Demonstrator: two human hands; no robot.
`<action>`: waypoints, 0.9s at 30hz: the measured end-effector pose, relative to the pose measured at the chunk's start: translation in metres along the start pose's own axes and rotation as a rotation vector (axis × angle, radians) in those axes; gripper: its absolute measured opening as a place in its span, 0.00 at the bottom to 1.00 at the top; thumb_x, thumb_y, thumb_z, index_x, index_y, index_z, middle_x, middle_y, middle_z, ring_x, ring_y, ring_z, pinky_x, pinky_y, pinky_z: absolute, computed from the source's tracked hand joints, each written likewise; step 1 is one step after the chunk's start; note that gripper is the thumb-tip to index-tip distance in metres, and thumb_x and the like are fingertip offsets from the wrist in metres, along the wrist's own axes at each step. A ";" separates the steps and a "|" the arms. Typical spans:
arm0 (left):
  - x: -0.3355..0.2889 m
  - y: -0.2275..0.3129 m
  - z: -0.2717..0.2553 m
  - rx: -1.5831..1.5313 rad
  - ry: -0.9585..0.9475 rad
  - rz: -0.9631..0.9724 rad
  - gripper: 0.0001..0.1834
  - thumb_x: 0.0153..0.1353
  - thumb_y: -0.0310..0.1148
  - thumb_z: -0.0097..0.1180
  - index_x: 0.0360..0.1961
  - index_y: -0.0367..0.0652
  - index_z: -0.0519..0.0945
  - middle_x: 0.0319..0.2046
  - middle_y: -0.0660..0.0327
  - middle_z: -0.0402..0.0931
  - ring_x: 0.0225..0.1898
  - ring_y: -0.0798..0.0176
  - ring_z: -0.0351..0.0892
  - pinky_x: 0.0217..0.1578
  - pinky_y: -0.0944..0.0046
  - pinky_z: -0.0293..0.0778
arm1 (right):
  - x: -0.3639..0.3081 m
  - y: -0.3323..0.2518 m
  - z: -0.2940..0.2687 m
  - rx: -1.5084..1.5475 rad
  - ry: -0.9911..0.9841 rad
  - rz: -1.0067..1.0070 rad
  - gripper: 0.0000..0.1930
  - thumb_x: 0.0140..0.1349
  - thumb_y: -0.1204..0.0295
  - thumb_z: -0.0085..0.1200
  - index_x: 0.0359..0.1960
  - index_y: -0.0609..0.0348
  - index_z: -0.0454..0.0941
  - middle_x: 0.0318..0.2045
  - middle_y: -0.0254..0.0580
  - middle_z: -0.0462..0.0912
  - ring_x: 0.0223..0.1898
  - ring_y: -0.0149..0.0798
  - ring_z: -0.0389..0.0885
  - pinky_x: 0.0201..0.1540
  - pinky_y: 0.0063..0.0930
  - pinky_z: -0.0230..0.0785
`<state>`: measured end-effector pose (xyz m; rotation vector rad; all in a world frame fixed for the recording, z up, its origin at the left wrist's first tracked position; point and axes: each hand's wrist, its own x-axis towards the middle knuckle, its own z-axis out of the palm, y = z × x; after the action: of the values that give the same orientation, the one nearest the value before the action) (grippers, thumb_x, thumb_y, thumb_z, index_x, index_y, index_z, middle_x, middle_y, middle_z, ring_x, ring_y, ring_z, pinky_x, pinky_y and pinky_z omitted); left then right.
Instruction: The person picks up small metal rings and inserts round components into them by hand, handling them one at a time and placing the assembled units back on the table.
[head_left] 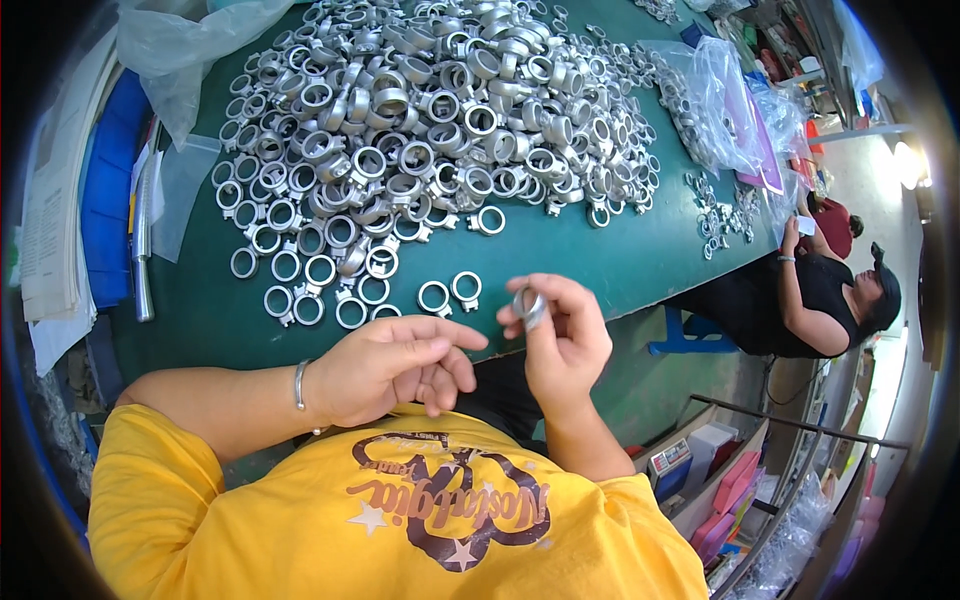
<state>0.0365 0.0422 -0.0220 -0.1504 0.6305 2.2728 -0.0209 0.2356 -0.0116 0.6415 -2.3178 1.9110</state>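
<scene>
Between the thumb and fingers of my right hand point(568, 350) is a small silver metal ring clamp point(530, 305), held up just above the table's near edge. My left hand point(375, 370) is beside it with nothing visible in it; its index finger points toward the ring and the other fingers curl loosely. Two loose metal rings point(434, 297) lie on the green table point(190, 345) just beyond my hands. Farther off spreads a large heap of similar silver rings point(420, 130), each with a small lug on its side.
Blue bins point(108, 190), papers and plastic bags line the table's left edge. Clear bags point(715, 105) and a smaller cluster of metal parts point(720, 215) lie at the right. Beyond them, another person in black point(815, 300) sits near a blue stool point(695, 335). Shelving point(800, 430) stands lower right.
</scene>
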 end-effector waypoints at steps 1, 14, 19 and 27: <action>0.000 0.001 0.001 -0.103 -0.034 -0.006 0.19 0.68 0.35 0.36 0.54 0.34 0.66 0.40 0.51 0.74 0.35 0.62 0.77 0.34 0.68 0.74 | 0.004 0.000 0.002 -0.283 -0.018 -0.319 0.08 0.59 0.85 0.44 0.37 0.64 0.73 0.33 0.51 0.78 0.29 0.35 0.80 0.30 0.21 0.73; 0.000 0.004 0.003 -0.125 -0.009 -0.059 0.13 0.66 0.31 0.40 0.50 0.40 0.68 0.35 0.59 0.71 0.27 0.69 0.68 0.27 0.71 0.64 | 0.054 0.025 0.018 -0.651 -0.036 -0.227 0.06 0.49 0.79 0.58 0.30 0.62 0.75 0.30 0.44 0.76 0.30 0.46 0.74 0.33 0.34 0.68; 0.000 0.003 0.004 -0.123 0.003 -0.062 0.13 0.65 0.31 0.42 0.49 0.39 0.68 0.35 0.59 0.71 0.28 0.70 0.69 0.27 0.72 0.65 | 0.040 0.021 0.018 -0.393 0.024 0.140 0.09 0.48 0.82 0.59 0.31 0.61 0.74 0.28 0.39 0.78 0.27 0.36 0.76 0.30 0.26 0.70; 0.000 0.003 0.003 -0.125 0.012 -0.048 0.13 0.65 0.31 0.43 0.48 0.39 0.69 0.34 0.59 0.71 0.28 0.69 0.69 0.26 0.71 0.65 | 0.020 0.017 0.016 -0.008 0.140 -0.202 0.18 0.47 0.86 0.60 0.41 0.66 0.70 0.29 0.43 0.79 0.27 0.29 0.76 0.30 0.19 0.70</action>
<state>0.0347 0.0418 -0.0180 -0.2373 0.4856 2.2661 -0.0420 0.2173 -0.0251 0.6880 -2.0896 1.7949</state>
